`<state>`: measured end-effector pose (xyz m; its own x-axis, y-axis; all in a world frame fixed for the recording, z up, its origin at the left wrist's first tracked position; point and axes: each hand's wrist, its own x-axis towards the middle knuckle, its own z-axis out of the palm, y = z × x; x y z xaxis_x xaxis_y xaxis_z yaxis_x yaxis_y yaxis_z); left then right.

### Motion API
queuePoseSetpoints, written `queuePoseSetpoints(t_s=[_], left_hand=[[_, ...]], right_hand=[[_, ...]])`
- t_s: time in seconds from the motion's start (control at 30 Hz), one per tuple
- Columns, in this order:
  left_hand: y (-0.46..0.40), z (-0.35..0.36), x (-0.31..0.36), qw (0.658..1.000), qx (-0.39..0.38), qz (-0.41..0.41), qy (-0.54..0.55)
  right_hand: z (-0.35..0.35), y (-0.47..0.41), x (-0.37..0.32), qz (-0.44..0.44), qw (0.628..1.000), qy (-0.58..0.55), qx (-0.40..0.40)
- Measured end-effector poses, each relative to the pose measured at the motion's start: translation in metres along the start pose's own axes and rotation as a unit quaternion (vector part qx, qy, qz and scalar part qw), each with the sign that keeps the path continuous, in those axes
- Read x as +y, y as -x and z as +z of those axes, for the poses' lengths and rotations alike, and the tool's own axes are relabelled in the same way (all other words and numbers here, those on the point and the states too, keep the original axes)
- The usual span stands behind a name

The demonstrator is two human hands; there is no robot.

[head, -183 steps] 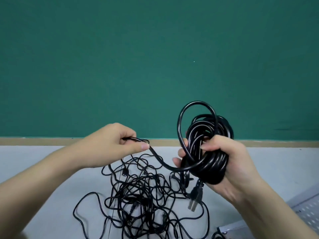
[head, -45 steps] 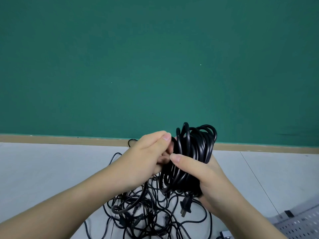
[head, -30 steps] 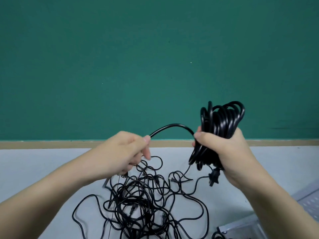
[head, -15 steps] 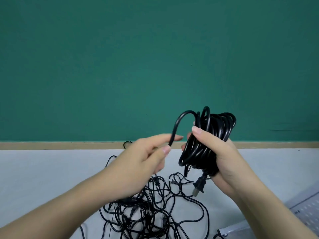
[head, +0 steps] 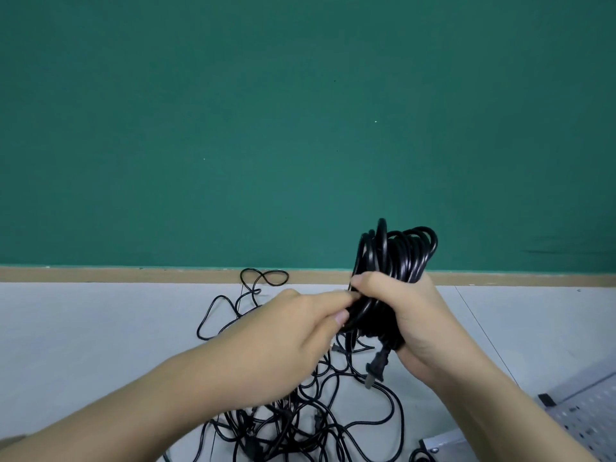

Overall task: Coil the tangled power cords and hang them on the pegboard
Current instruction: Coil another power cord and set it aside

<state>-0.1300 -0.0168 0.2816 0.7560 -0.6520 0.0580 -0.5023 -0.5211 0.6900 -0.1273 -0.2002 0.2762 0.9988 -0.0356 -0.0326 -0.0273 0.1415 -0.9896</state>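
Note:
My right hand (head: 411, 315) grips a thick coil of black power cord (head: 396, 255), held upright above the floor; its loops stick up over my fingers. A plug (head: 375, 365) dangles below the coil. My left hand (head: 300, 331) is pressed against the coil's left side and pinches a strand of the same cord between thumb and fingers. Beneath both hands a tangle of black cords (head: 300, 421) lies spread on the floor, partly hidden by my left forearm. A loose loop (head: 265, 278) reaches toward the wall.
A grey perforated pegboard (head: 580, 418) lies flat at the bottom right, only its corner in view. A green wall (head: 300, 128) with a tan baseboard (head: 133, 274) stands behind the pale floor (head: 83, 328).
My left hand has brought the cord strand in against the coil, closing the open loop seen half a second ago. The coil sits slightly lower in my right hand.

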Motion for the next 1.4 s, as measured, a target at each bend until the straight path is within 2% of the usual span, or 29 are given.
queuePoseSetpoints(t_s=[0.07, 0.13, 0.27, 0.4, 0.47, 0.63, 0.77, 0.93, 1.1, 1.27, 1.4], left_hand=[[0.0, -0.01, -0.002, 0.999, 0.019, 0.002, 0.035], [-0.001, -0.024, -0.008, 0.996, 0.054, -0.013, 0.063], [-0.001, -0.053, -0.025, 0.992, 0.059, -0.054, 0.101], [0.003, -0.062, -0.03, 0.994, -0.003, -0.089, 0.064], [0.005, -0.059, -0.031, 0.995, -0.004, -0.095, 0.044], [0.0, -0.049, -0.027, 0.989, 0.092, -0.114, 0.012], [-0.003, -0.035, -0.017, 0.983, 0.156, -0.092, 0.019], [-0.006, -0.016, -0.011, 0.97, 0.222, -0.078, 0.065], [-0.011, 0.0, -0.009, 0.958, 0.25, -0.058, 0.129], [-0.012, 0.004, -0.005, 0.953, 0.253, -0.074, 0.147], [-0.015, 0.003, -0.007, 0.959, 0.229, -0.087, 0.144]], right_hand=[[-0.006, -0.006, -0.006, 0.01, 0.998, -0.04, 0.044], [-0.018, -0.014, -0.014, 0.014, 0.988, -0.129, 0.089], [-0.044, -0.023, -0.028, -0.039, 0.967, -0.219, 0.123], [-0.045, -0.019, -0.027, -0.04, 0.971, -0.227, 0.061], [-0.04, -0.014, -0.024, -0.018, 0.973, -0.23, 0.021], [-0.02, -0.001, -0.014, 0.044, 0.974, -0.21, -0.072], [-0.005, 0.007, -0.002, 0.088, 0.981, -0.123, -0.12], [0.005, 0.009, 0.004, 0.077, 0.99, -0.053, -0.108], [0.015, 0.013, 0.005, 0.085, 0.982, -0.08, -0.147], [0.015, 0.014, 0.007, 0.094, 0.978, -0.093, -0.162], [0.016, 0.012, 0.011, 0.082, 0.985, -0.068, -0.138]])
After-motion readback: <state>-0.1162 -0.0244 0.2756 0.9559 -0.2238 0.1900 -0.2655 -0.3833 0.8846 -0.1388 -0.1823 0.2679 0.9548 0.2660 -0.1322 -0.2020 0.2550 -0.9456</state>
